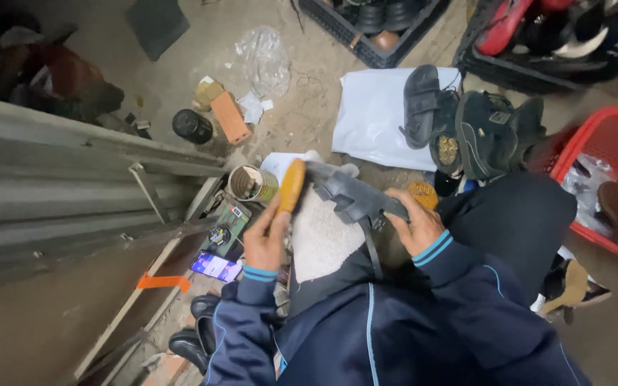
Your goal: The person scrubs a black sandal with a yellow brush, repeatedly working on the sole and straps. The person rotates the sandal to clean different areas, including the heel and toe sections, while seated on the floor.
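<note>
My left hand [266, 239] grips an orange brush [292, 184] by its handle, its top end close to a grey sandal. My right hand [415, 223] holds that grey sandal [352, 196] by its strap, above a white cloth [320, 239] spread over my lap. An open metal tin [252, 184] stands on the ground just left of the brush. Both sleeves are dark blue with light blue cuffs.
A lit phone [216, 266] lies on the ground by my left arm. Black sandals [466, 129] sit on a white bag [377, 114]. A red basket [609, 179] is at the right, crates of shoes [373, 28] at the top, a brick [230, 118] and corrugated sheet [51, 193] at the left.
</note>
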